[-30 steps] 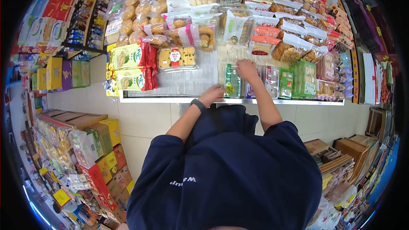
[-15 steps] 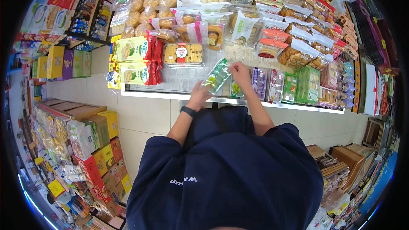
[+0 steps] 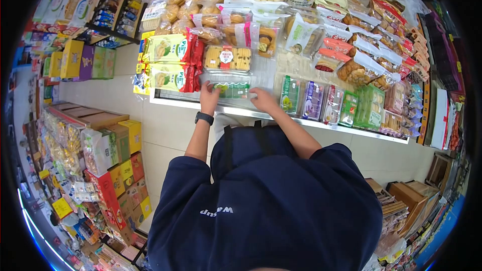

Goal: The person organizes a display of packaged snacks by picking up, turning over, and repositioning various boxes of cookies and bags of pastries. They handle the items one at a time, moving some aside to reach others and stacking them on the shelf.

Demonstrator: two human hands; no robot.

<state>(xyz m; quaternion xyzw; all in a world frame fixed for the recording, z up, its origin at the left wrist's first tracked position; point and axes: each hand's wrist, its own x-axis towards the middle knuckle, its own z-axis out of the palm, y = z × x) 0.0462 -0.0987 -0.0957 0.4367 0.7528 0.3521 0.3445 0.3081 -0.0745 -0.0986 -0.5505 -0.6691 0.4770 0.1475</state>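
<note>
A green-printed, clear-wrapped pastry pack [image 3: 232,89] lies sideways near the front edge of the display table, just below a clear box of cookies [image 3: 228,59]. My left hand [image 3: 209,97] grips its left end, with the thumb over the wrapper. At the opposite end, my right hand [image 3: 263,100] pinches the clear wrapper edge; the exact contact is hard to see. Red-and-yellow snack bags [image 3: 168,78] are stacked just left of my left hand. Right of my right hand stands a similar green pack [image 3: 290,94], beside a purple pack [image 3: 313,100].
Bagged round buns [image 3: 188,5] and white-topped pastry bags [image 3: 359,65] cover the back and right of the table. The table's metal front edge [image 3: 241,111] runs before me. Stacked cartons [image 3: 120,178] stand on the floor at left, wooden crates [image 3: 409,200] at right.
The green pack has moved left and gone from tilted in my hands to flat on the table. Both hands have shifted left and spread to its ends.
</note>
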